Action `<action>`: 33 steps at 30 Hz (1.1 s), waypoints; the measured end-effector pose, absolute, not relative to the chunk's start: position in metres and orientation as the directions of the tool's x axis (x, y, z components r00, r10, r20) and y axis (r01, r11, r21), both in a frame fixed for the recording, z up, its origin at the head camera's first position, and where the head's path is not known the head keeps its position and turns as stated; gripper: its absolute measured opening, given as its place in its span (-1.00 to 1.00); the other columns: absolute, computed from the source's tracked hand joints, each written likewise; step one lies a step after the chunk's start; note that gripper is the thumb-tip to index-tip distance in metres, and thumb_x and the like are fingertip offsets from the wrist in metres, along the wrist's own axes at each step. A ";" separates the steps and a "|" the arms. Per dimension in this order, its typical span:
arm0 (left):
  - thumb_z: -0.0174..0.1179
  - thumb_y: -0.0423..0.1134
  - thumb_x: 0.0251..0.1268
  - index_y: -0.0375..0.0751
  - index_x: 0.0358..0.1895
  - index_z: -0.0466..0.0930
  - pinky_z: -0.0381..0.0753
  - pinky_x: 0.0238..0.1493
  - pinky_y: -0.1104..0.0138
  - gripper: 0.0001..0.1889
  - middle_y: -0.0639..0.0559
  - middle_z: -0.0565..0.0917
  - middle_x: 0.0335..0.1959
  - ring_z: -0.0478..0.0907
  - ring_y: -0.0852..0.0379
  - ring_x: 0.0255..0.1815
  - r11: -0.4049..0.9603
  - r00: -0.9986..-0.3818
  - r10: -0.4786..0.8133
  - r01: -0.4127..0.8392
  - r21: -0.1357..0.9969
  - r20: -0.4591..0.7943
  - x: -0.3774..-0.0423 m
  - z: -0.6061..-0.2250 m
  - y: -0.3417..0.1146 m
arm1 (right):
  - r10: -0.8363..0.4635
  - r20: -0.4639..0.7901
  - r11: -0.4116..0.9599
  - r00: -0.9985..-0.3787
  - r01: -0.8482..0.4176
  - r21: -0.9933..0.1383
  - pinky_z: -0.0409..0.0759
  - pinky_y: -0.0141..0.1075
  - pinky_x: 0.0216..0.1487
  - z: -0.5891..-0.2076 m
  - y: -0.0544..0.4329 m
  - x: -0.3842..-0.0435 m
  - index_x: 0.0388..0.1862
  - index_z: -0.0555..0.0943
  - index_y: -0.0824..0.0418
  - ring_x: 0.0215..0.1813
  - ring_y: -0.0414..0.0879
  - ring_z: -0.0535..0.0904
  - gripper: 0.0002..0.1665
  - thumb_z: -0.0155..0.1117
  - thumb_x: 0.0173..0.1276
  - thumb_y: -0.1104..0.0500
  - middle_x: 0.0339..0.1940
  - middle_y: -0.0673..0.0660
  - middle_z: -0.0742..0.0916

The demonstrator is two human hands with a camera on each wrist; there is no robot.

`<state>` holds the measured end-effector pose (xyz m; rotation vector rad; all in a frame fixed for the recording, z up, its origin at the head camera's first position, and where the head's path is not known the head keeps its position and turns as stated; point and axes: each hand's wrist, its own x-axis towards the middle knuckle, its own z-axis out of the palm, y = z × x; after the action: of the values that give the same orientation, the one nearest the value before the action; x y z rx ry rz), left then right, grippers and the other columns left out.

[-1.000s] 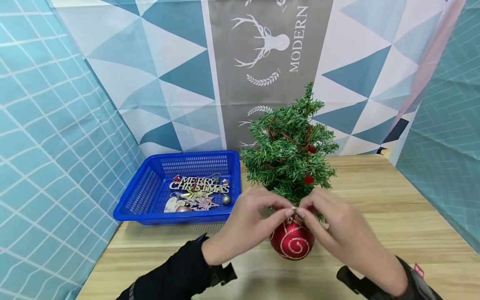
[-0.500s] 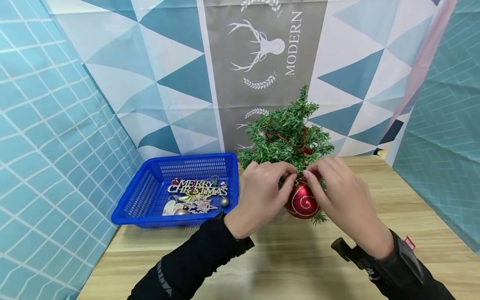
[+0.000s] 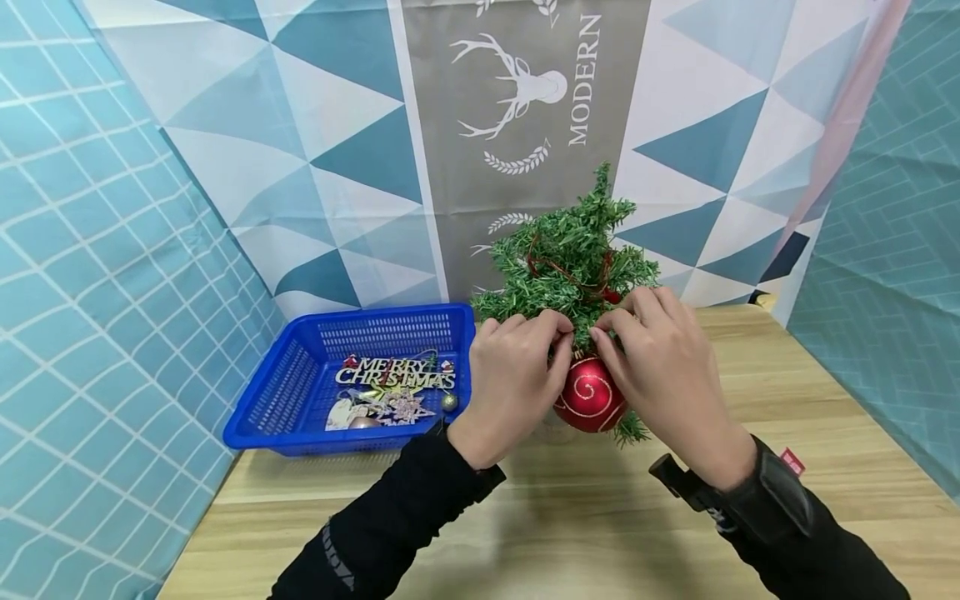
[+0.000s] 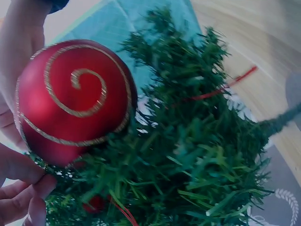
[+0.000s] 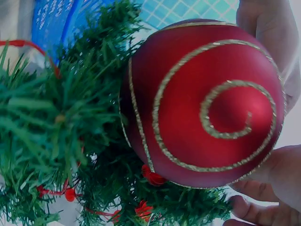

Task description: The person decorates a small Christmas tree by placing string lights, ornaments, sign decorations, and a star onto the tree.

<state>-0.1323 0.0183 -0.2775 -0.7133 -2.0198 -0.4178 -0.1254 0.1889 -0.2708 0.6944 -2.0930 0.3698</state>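
A red Christmas ball (image 3: 591,398) with glittery gold swirls hangs at the front of a small green artificial Christmas tree (image 3: 558,267). Just above the ball, my left hand (image 3: 510,383) and my right hand (image 3: 663,367) pinch with thumb and index finger at its thin hanging loop, which is mostly hidden behind the fingertips. Both hands touch or nearly touch the branches. The left wrist view has the ball (image 4: 75,103) against the needles; in the right wrist view the ball (image 5: 211,103) covers much of the branches. A red garland (image 3: 555,267) winds round the tree.
Left of the tree stands a blue plastic basket (image 3: 300,442) holding a MERRY CHRISTMAS sign (image 3: 395,372), a small gold-green ball (image 3: 449,402) and other ornaments. All of it rests on a wooden table (image 3: 525,533), with patterned cloths behind and at the sides.
Both hands have lifted the red ball from in front of the tree's base up against the lower branches, then shifted it slightly left. The basket stays in place.
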 end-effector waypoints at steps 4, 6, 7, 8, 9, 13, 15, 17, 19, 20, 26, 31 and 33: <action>0.19 -0.29 0.24 -0.06 -0.38 0.57 0.20 -0.56 0.32 -0.94 0.13 0.61 -0.64 0.40 0.15 -0.63 0.808 -0.382 0.314 0.588 -0.034 0.869 -0.136 -0.282 0.021 | -0.362 0.826 0.807 -0.432 -0.588 0.046 0.33 0.02 -0.30 -0.272 0.190 -0.130 -0.50 0.66 0.32 -0.12 0.20 0.41 -0.87 0.34 0.18 0.26 -0.25 0.27 0.57; 0.19 -0.30 0.23 -0.06 -0.39 0.55 0.20 -0.57 0.32 -0.94 0.14 0.57 -0.68 0.40 0.15 -0.64 0.816 -0.370 0.314 0.577 -0.049 0.874 -0.136 -0.285 0.022 | -0.375 0.827 0.801 -0.419 -0.595 0.062 0.34 0.07 -0.20 -0.274 0.191 -0.132 -0.51 0.67 0.31 -0.01 0.24 0.40 -0.88 0.36 0.14 0.26 -0.16 0.30 0.58; 0.20 -0.30 0.22 -0.07 -0.38 0.54 0.20 -0.57 0.32 -0.94 0.14 0.56 -0.68 0.40 0.15 -0.64 0.816 -0.363 0.314 0.576 -0.054 0.877 -0.137 -0.287 0.022 | -0.382 0.828 0.795 -0.410 -0.603 0.069 0.34 0.09 -0.14 -0.275 0.191 -0.132 -0.52 0.68 0.31 0.03 0.25 0.40 -0.89 0.37 0.11 0.27 -0.13 0.31 0.59; 0.21 -0.29 0.22 -0.07 -0.37 0.53 0.20 -0.56 0.32 -0.94 0.14 0.55 -0.68 0.41 0.16 -0.64 0.817 -0.358 0.317 0.573 -0.061 0.878 -0.137 -0.289 0.021 | -0.388 0.829 0.788 -0.402 -0.611 0.073 0.33 0.11 -0.09 -0.276 0.191 -0.133 -0.52 0.68 0.31 0.07 0.26 0.40 -0.91 0.38 0.09 0.28 -0.11 0.32 0.59; 0.21 -0.28 0.22 -0.07 -0.36 0.53 0.21 -0.56 0.33 -0.94 0.14 0.55 -0.68 0.42 0.16 -0.63 0.817 -0.353 0.319 0.573 -0.066 0.880 -0.137 -0.291 0.021 | -0.392 0.832 0.780 -0.393 -0.621 0.075 0.32 0.13 -0.04 -0.277 0.191 -0.134 -0.53 0.68 0.30 0.10 0.26 0.39 -0.92 0.38 0.07 0.28 -0.09 0.32 0.60; 0.25 -0.25 0.22 -0.09 -0.30 0.52 0.24 -0.51 0.33 -0.91 0.13 0.58 -0.63 0.48 0.18 -0.56 0.809 -0.352 0.323 0.584 -0.064 0.879 -0.139 -0.299 0.019 | -0.396 0.839 0.741 -0.372 -0.669 0.053 0.25 0.17 0.09 -0.283 0.192 -0.137 -0.53 0.67 0.28 0.17 0.29 0.37 -0.95 0.35 0.03 0.28 -0.02 0.33 0.60; 0.26 -0.23 0.21 -0.09 -0.29 0.52 0.26 -0.49 0.33 -0.89 0.14 0.59 -0.59 0.50 0.19 -0.53 0.803 -0.339 0.325 0.592 -0.068 0.883 -0.140 -0.301 0.018 | -0.391 0.839 0.722 -0.377 -0.692 0.025 0.21 0.19 0.14 -0.286 0.193 -0.138 -0.51 0.67 0.27 0.18 0.30 0.35 -0.92 0.31 0.06 0.25 0.02 0.33 0.59; 0.30 -0.22 0.19 -0.10 -0.28 0.53 0.27 -0.47 0.33 -0.87 0.15 0.61 -0.55 0.49 0.20 -0.52 0.780 -0.322 0.318 0.624 -0.053 0.892 -0.140 -0.302 0.014 | -0.377 0.848 0.701 -0.372 -0.713 -0.001 0.16 0.21 0.18 -0.287 0.195 -0.137 -0.48 0.66 0.27 0.19 0.31 0.33 -0.82 0.24 0.16 0.17 0.06 0.34 0.58; 0.33 -0.24 0.16 -0.12 -0.30 0.53 0.28 -0.48 0.34 -0.85 0.14 0.62 -0.51 0.48 0.20 -0.53 0.753 -0.304 0.305 0.658 -0.033 0.903 -0.138 -0.302 0.005 | -0.351 0.867 0.684 -0.354 -0.729 -0.021 0.14 0.22 0.21 -0.289 0.199 -0.134 -0.45 0.66 0.26 0.18 0.32 0.34 -0.71 0.16 0.26 0.07 0.07 0.34 0.57; 0.34 -0.27 0.13 -0.15 -0.31 0.54 0.28 -0.51 0.34 -0.85 0.12 0.63 -0.51 0.46 0.20 -0.55 0.740 -0.295 0.294 0.673 -0.021 0.909 -0.138 -0.301 -0.001 | -0.338 0.876 0.676 -0.345 -0.736 -0.029 0.13 0.21 0.21 -0.289 0.201 -0.131 -0.43 0.66 0.26 0.17 0.33 0.34 -0.64 0.12 0.31 0.01 0.08 0.34 0.57; 0.26 -0.38 0.14 -0.20 -0.36 0.59 0.23 -0.69 0.36 -0.96 0.04 0.66 -0.51 0.36 0.21 -0.70 0.811 -0.524 0.238 0.570 0.130 0.818 -0.149 -0.282 -0.080 | -0.263 0.920 0.619 -0.290 -0.782 -0.070 0.16 0.02 0.24 -0.289 0.218 -0.107 -0.44 0.66 0.29 0.10 0.36 0.38 -0.46 0.02 0.44 -0.11 0.00 0.39 0.61; 0.13 -0.29 0.33 -0.20 -0.19 0.62 0.40 -0.52 0.23 -0.89 -0.04 0.66 -0.35 0.46 0.09 -0.57 0.943 -0.903 0.133 0.242 0.229 0.410 -0.184 -0.270 -0.147 | -0.279 0.922 0.577 -0.268 -0.815 -0.062 0.15 -0.13 0.33 -0.291 0.226 -0.091 -0.43 0.67 0.31 0.05 0.34 0.40 -0.46 0.02 0.46 -0.10 -0.07 0.42 0.62; 0.10 -0.28 0.37 -0.20 -0.11 0.62 0.47 -0.29 0.11 -0.84 -0.11 0.64 -0.23 0.54 -0.02 -0.37 0.971 -0.970 0.098 0.142 0.192 0.221 -0.202 -0.273 -0.167 | -0.303 0.920 0.552 -0.249 -0.833 -0.044 0.16 -0.13 0.34 -0.293 0.227 -0.088 -0.42 0.67 0.30 0.05 0.32 0.41 -0.48 0.03 0.46 -0.08 -0.08 0.40 0.63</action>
<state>-0.2019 -0.1665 -0.2731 -0.1792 -2.9090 -0.3055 -0.0883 0.2270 -0.2932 0.9371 -1.8077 0.6771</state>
